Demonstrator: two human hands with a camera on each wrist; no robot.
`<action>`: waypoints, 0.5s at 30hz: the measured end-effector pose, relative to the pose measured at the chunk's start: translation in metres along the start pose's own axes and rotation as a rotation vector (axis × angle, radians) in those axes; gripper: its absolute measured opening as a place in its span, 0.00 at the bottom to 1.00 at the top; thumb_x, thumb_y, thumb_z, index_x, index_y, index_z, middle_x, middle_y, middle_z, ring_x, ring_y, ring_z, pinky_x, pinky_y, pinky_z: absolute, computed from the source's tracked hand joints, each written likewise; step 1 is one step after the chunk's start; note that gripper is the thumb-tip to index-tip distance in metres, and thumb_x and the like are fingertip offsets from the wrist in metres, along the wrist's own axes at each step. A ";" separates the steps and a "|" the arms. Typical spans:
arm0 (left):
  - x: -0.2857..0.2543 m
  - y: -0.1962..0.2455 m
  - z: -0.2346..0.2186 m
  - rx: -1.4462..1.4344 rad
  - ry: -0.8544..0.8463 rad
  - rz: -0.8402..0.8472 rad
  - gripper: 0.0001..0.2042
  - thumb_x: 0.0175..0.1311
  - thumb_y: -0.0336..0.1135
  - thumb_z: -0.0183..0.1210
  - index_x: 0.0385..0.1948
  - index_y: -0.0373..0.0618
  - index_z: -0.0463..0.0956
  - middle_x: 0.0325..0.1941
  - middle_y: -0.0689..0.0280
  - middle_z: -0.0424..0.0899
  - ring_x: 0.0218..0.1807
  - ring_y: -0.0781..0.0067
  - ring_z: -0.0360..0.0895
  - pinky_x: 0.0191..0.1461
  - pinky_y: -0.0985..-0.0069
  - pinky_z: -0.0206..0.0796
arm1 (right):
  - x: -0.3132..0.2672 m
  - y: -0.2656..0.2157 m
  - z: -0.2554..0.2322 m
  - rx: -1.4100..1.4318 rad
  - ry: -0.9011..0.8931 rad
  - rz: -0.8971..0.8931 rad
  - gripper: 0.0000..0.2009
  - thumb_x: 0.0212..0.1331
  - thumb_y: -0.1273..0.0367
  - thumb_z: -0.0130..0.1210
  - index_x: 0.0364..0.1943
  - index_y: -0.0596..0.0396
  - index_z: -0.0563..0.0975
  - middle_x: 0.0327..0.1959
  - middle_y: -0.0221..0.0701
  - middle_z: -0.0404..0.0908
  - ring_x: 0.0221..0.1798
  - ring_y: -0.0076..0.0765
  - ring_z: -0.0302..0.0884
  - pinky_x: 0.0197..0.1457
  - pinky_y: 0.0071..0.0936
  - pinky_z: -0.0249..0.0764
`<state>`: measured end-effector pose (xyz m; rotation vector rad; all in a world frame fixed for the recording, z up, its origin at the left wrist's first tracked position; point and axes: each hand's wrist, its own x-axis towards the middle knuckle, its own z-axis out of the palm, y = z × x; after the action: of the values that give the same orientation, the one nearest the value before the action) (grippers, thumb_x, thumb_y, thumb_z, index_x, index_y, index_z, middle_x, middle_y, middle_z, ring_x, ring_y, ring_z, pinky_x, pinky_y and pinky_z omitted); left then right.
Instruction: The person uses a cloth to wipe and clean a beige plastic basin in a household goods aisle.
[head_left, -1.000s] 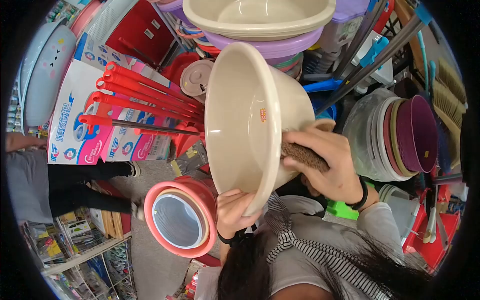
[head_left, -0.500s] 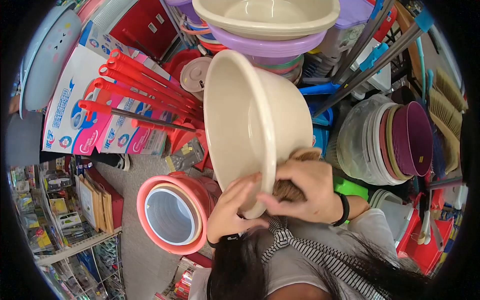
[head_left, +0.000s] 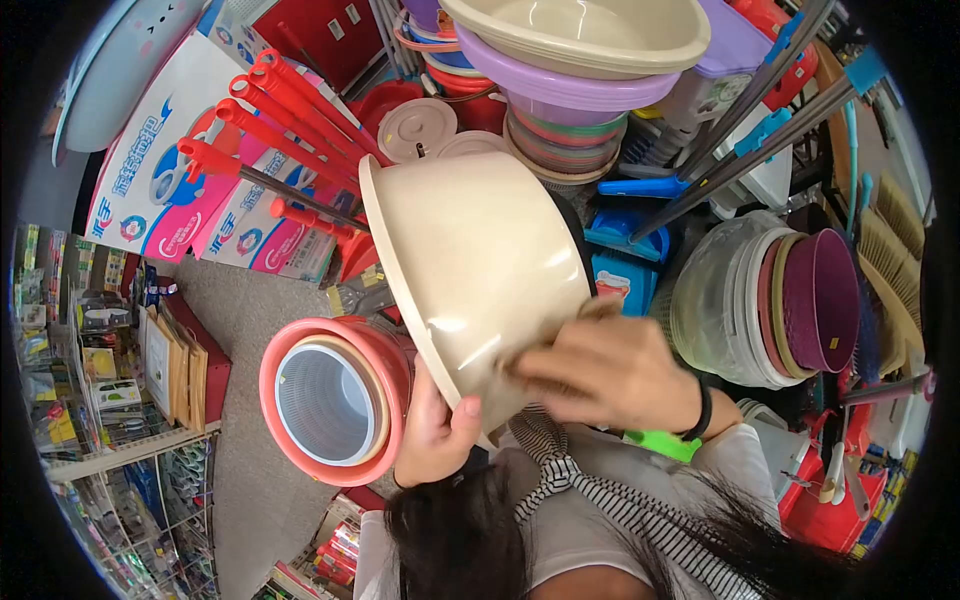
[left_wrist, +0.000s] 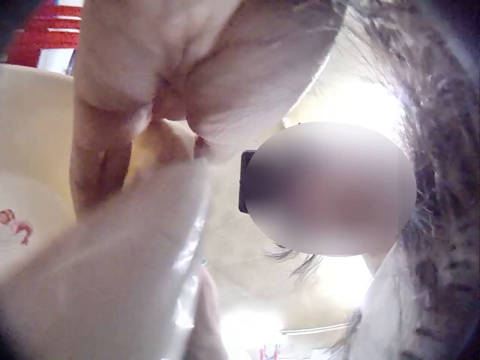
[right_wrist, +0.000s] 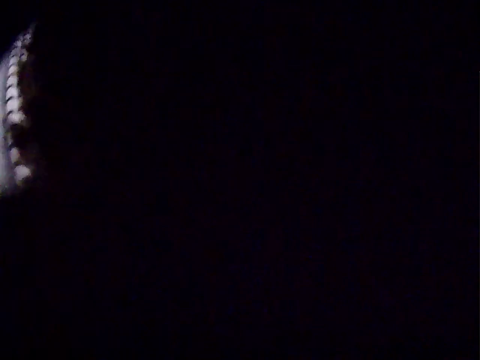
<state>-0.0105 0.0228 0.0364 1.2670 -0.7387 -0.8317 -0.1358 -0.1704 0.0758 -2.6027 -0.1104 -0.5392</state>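
Note:
A cream plastic basin [head_left: 480, 265] is tilted in front of the person's chest, its smooth outer side facing up in the head view. The left hand [head_left: 436, 432] grips the rim at its near lower edge, thumb on the outer side. In the left wrist view the left hand [left_wrist: 176, 71] reaches over the basin's rim [left_wrist: 112, 274], and a small printed sticker [left_wrist: 15, 225] shows inside. The right hand [head_left: 625, 375], blurred, holds a brown cloth [head_left: 600, 304] against the outer wall near the base. Most of the cloth is hidden under its fingers. The right wrist view is almost black.
Salmon buckets [head_left: 275, 440] nest on the floor at left. Red-handled poles [head_left: 300, 120] lean before printed boxes [head_left: 145, 175]. Stacked basins [head_left: 570, 90] stand ahead. Grey poles [head_left: 720, 150], a blue dustpan [head_left: 630, 235] and nested tubs [head_left: 820, 300] are on the right.
The basin has turned from showing its inside to showing its outer side. The left hand shifted along the rim; the right hand moved with the cloth onto the outer wall.

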 end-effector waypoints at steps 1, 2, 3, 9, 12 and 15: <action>-0.003 -0.001 0.003 0.101 0.049 0.064 0.33 0.71 0.41 0.53 0.69 0.28 0.49 0.66 0.55 0.65 0.66 0.65 0.62 0.71 0.69 0.51 | 0.003 0.011 0.001 0.008 0.134 0.030 0.18 0.45 0.64 0.66 0.44 0.46 0.80 0.30 0.26 0.74 0.26 0.30 0.75 0.30 0.28 0.71; -0.005 -0.002 0.005 0.201 0.099 0.127 0.29 0.71 0.36 0.51 0.68 0.28 0.51 0.63 0.55 0.66 0.64 0.66 0.64 0.70 0.70 0.52 | 0.004 0.014 -0.002 -0.022 0.140 -0.004 0.18 0.47 0.65 0.66 0.45 0.47 0.80 0.30 0.27 0.74 0.27 0.35 0.75 0.30 0.29 0.71; -0.007 -0.001 0.008 0.204 0.094 0.129 0.29 0.71 0.36 0.51 0.68 0.28 0.51 0.63 0.55 0.66 0.64 0.66 0.64 0.70 0.70 0.52 | 0.017 0.028 -0.015 -0.001 0.199 0.155 0.16 0.49 0.66 0.65 0.44 0.48 0.82 0.28 0.30 0.74 0.27 0.39 0.75 0.29 0.31 0.72; -0.019 -0.028 -0.002 0.181 0.141 0.140 0.25 0.70 0.34 0.49 0.64 0.28 0.55 0.58 0.57 0.69 0.59 0.69 0.67 0.65 0.72 0.57 | 0.030 0.041 -0.007 -0.208 0.383 0.052 0.14 0.48 0.71 0.65 0.42 0.51 0.84 0.28 0.30 0.77 0.27 0.37 0.73 0.32 0.30 0.70; -0.005 -0.002 0.008 0.115 0.296 0.180 0.34 0.63 0.42 0.66 0.63 0.31 0.59 0.54 0.60 0.74 0.52 0.71 0.72 0.59 0.74 0.64 | 0.019 0.022 0.006 -0.272 0.313 -0.128 0.17 0.42 0.67 0.60 0.42 0.41 0.83 0.26 0.22 0.70 0.26 0.24 0.73 0.27 0.24 0.66; -0.016 -0.018 -0.001 0.239 0.433 0.181 0.39 0.56 0.46 0.72 0.63 0.31 0.60 0.54 0.61 0.75 0.53 0.71 0.73 0.58 0.73 0.64 | 0.020 0.044 -0.003 -0.035 0.302 -0.104 0.17 0.43 0.69 0.63 0.43 0.45 0.83 0.26 0.26 0.73 0.26 0.31 0.73 0.30 0.28 0.70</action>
<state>-0.0206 0.0354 0.0185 1.5041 -0.6001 -0.3089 -0.1109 -0.2114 0.0669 -2.5249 -0.1372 -0.9716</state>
